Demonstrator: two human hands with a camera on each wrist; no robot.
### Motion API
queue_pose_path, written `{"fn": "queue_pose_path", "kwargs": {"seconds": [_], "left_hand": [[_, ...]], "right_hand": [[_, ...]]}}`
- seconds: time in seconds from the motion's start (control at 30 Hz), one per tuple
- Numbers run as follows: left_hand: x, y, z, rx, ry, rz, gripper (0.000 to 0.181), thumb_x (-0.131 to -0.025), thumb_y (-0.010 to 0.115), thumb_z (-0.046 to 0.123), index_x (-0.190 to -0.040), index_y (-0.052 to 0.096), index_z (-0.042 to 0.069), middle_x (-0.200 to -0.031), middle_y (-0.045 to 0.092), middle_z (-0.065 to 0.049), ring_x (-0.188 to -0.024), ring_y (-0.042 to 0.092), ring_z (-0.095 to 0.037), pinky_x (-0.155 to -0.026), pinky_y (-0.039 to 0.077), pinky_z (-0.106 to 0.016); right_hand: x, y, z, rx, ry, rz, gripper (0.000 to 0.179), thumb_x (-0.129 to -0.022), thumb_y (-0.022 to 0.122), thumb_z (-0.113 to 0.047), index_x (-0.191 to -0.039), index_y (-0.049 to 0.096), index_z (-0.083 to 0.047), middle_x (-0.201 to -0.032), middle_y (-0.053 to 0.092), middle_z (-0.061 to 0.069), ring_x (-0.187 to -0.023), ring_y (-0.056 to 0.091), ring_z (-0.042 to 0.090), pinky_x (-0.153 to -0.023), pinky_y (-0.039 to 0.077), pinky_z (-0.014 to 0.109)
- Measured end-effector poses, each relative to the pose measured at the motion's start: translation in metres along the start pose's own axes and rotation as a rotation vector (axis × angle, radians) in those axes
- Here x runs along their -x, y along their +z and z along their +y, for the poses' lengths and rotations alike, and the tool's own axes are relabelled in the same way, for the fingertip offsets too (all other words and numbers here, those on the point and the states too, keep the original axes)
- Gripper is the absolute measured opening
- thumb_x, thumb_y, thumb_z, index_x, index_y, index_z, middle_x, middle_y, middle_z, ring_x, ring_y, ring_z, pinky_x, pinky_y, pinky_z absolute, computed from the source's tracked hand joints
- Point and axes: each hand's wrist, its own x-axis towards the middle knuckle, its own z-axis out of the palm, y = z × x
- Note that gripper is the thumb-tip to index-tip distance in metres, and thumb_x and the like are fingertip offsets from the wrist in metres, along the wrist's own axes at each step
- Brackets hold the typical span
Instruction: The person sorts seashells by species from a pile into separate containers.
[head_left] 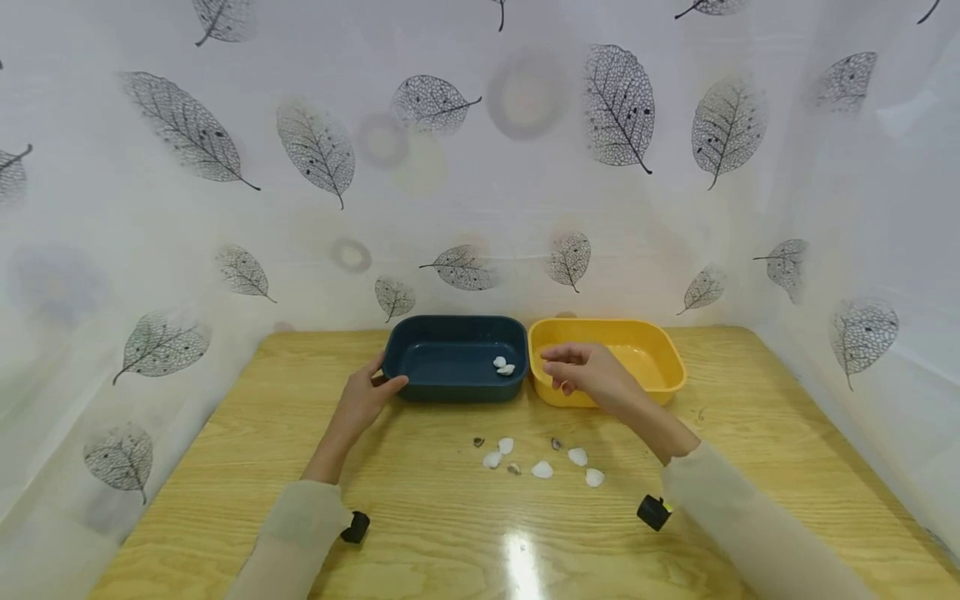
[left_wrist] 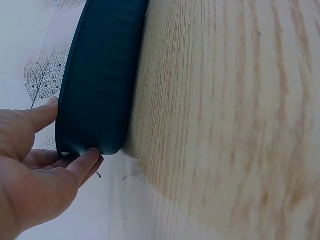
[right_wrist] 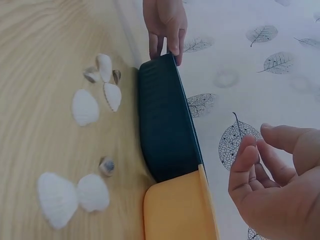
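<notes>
My left hand (head_left: 363,400) holds the left end of a dark blue plastic tub (head_left: 457,392), thumb at the rim and fingers against the end wall. In the left wrist view the thumb (left_wrist: 47,112) lies along the tub's edge. White shells (head_left: 506,368) lie inside at its right end. Over the left part of a yellow tub (head_left: 660,367) hovers my right hand (head_left: 592,375), its fingers loosely bent and a gap between thumb and fingertips. Nothing shows in that hand in the right wrist view. On the wood in front lie several white shells (head_left: 542,470) and small dark snail shells (head_left: 555,444).
The two tubs stand side by side at the back of the wooden table (head_left: 420,517). Behind and around it hangs a pale sheet (head_left: 465,200) printed with leaves. A black wrist device (head_left: 654,512) sits by my right sleeve, another (head_left: 356,527) by the left.
</notes>
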Motion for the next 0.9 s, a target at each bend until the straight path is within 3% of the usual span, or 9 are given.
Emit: {"fn": "queue_pose_path", "kwargs": {"seconds": [0.23, 0.43, 0.63, 0.9], "left_hand": [[0.001, -0.001, 0.001, 0.005, -0.004, -0.009, 0.076, -0.106, 0.063, 0.021, -0.162, 0.018, -0.005, -0.166, 0.021, -0.026, -0.141, 0.045, -0.042, -0.106, 0.050, -0.051], [0.001, -0.001, 0.002, 0.006, -0.001, -0.013, 0.076, -0.106, 0.062, 0.021, -0.162, 0.018, -0.005, -0.166, 0.021, -0.026, -0.141, 0.045, -0.042, -0.106, 0.050, -0.051], [0.001, 0.000, 0.001, 0.021, -0.008, -0.013, 0.077, -0.106, 0.063, 0.020, -0.162, 0.018, -0.005, -0.166, 0.021, -0.026, -0.141, 0.046, -0.042, -0.104, 0.051, -0.051], [0.001, -0.001, 0.000, 0.008, 0.000, -0.011, 0.076, -0.106, 0.063, 0.020, -0.162, 0.018, -0.004, -0.167, 0.021, -0.026, -0.140, 0.046, -0.042, -0.104, 0.051, -0.051]], "right_hand": [[0.026, -0.012, 0.012, -0.034, 0.006, -0.023, 0.035, -0.101, 0.067, -0.012, -0.126, 0.062, 0.013, -0.094, 0.069, 0.012, -0.079, 0.061, 0.019, -0.069, 0.055, 0.024], [0.044, -0.024, 0.023, 0.009, -0.008, -0.055, 0.041, -0.101, 0.067, -0.012, -0.129, 0.058, 0.016, -0.093, 0.068, 0.008, -0.080, 0.060, 0.022, -0.071, 0.055, 0.029], [0.061, -0.031, 0.033, 0.059, -0.005, -0.104, 0.041, -0.103, 0.067, -0.016, -0.128, 0.059, 0.015, -0.099, 0.067, 0.019, -0.083, 0.061, 0.028, -0.073, 0.055, 0.031], [0.073, -0.034, 0.041, 0.076, 0.006, -0.115, 0.043, -0.101, 0.068, -0.015, -0.128, 0.058, 0.017, -0.104, 0.066, 0.024, -0.084, 0.061, 0.021, -0.073, 0.056, 0.031]]}}
